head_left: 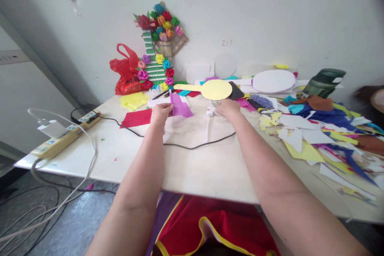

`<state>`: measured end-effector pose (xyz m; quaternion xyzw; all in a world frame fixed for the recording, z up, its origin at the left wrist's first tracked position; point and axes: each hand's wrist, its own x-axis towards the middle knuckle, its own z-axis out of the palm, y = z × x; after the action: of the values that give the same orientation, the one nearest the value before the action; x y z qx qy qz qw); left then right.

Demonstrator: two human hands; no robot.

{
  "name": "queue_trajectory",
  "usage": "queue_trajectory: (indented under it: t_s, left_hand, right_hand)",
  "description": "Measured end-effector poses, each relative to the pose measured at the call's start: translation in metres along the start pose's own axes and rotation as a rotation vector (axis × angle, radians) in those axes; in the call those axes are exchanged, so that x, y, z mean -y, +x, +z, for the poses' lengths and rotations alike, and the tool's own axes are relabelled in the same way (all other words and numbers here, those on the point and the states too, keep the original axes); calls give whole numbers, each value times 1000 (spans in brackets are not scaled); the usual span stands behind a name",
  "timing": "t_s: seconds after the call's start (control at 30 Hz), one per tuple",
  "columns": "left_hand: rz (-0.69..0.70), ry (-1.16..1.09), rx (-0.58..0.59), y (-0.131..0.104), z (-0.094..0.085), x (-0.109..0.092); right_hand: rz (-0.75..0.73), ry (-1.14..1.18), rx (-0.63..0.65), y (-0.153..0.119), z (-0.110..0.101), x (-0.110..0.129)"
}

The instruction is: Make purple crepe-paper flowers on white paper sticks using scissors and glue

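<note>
My left hand is closed in a pinch at the edge of a purple crepe paper piece. A thin white strip stands up along that edge. My right hand is closed on a white glue gun, whose handle is mostly hidden by the fingers. Beyond the gun lies a pale yellow paddle-shaped card, its long handle pointing left. A red paper piece lies left of my left hand, and a yellow paper piece lies behind it.
A black cord crosses the table from the power strip. Paper flowers and a red plastic bag stand by the wall. A white oval paddle, a dark green bottle and heaped paper scraps are on the right.
</note>
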<state>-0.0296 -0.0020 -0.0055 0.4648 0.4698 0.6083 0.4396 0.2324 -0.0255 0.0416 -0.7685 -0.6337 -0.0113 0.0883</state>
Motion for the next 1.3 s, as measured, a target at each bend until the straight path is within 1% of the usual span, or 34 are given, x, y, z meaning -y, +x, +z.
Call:
queue_trajectory:
  t_s: [0.13,0.23,0.37,0.43,0.53,0.63,0.73,0.9,1.03,1.13,1.3]
  left_hand:
    - [-1,8,2,2,-1,2]
    - [-5,19,-1,1,-1,1]
    - [-12,0,10,-5,2,-6]
    - [-33,-13,-4,-9,4,-10]
    - [-51,-16,-6,-12,7,-13]
    - [-56,-15,12,-11,9,-12]
    - [-47,-3,27,-10,10,-9]
    - [-36,23,62,-9,11,-5]
    - [-44,42,78,-11,11,-6]
    - [-44,39,91,-12,11,-7]
    - [-46,49,89,-14,12,-8]
  right_hand:
    - [27,-12,-24,1,-3,0]
    - [28,-4,-16,2,-9,0]
    - [28,19,-7,3,-19,-7]
    - [28,38,0,5,-21,-13]
    - [33,51,15,10,-19,-23]
    - [51,34,34,13,-15,-27]
    - [57,12,34,13,-10,-24]
    - [71,6,-21,12,5,-15]
    - [69,59,-40,14,12,-16]
    - [85,111,-21,15,9,-24]
    - [141,156,-39,20,-6,-42]
